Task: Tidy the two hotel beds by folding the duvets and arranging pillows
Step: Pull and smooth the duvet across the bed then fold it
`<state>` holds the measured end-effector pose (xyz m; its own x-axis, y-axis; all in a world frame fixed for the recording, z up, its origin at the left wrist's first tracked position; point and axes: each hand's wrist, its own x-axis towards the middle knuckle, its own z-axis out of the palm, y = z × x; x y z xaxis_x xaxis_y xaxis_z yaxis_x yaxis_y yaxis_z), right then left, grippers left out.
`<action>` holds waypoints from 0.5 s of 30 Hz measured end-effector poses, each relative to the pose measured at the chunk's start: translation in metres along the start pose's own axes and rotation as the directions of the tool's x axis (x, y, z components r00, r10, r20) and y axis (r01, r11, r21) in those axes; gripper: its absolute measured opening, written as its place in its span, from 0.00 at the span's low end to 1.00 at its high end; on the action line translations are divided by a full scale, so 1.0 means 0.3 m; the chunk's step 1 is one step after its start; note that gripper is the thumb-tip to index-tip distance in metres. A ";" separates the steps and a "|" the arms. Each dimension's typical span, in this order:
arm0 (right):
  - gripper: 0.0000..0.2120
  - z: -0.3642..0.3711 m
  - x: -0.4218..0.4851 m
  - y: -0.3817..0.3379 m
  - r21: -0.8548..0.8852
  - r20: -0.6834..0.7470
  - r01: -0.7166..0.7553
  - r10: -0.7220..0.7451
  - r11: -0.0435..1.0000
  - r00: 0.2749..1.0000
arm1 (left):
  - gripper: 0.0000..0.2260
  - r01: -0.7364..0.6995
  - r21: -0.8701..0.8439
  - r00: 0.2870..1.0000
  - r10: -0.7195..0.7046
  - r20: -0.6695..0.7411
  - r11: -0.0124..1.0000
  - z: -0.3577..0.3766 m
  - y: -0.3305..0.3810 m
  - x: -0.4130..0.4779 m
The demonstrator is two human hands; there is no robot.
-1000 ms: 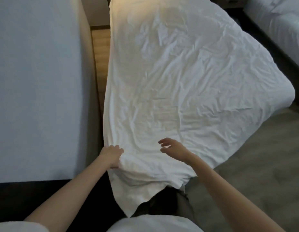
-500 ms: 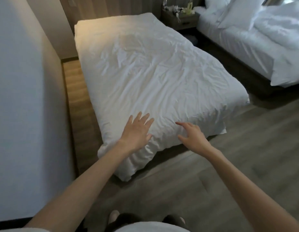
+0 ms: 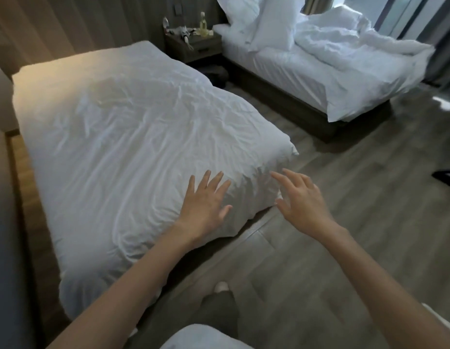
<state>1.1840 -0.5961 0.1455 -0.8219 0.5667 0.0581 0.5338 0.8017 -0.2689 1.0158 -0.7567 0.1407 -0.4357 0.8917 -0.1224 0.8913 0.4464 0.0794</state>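
The near duvet lies spread flat, white and finely wrinkled, covering its bed from the head end by the wall to the foot edge; the mattress beneath is hidden. Its right foot corner bulges out over the floor.

Both hands are open and hold nothing. The left hand is over the duvet's foot edge, just inside that right foot corner, palm down with fingers spread. It appears to touch the cloth, though the view does not settle whether it rests on it or hangs just above. The right hand is just beside the same corner, past the duvet's edge and above the floor, fingers spread and slightly bent, its fingertips near the fabric but apart from it.

Well apart, across a strip of floor, stands the far bed. Its far duvet lies crumpled in a heap across the mattress, and pillows are piled at the head end. Between the two head ends a nightstand carries a bottle and small items too blurred to name.
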 end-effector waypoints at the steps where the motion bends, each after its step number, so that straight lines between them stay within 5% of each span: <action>1: 0.29 -0.009 0.023 0.051 -0.015 -0.013 0.006 -0.006 1.000 1.000 | 0.28 -0.009 0.008 1.000 0.009 0.000 1.000 -0.006 0.030 0.055; 15: 0.33 -0.177 0.643 0.846 -0.012 -0.123 -0.081 0.079 0.997 0.989 | 0.28 -0.115 0.012 0.991 0.115 -0.070 0.993 -0.129 0.418 1.121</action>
<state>1.1714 -0.2733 0.1395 -0.7468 0.6469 0.1544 0.6006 0.7557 -0.2612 0.9762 -0.3981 0.1478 -0.3376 0.9403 -0.0425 0.9369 0.3400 0.0815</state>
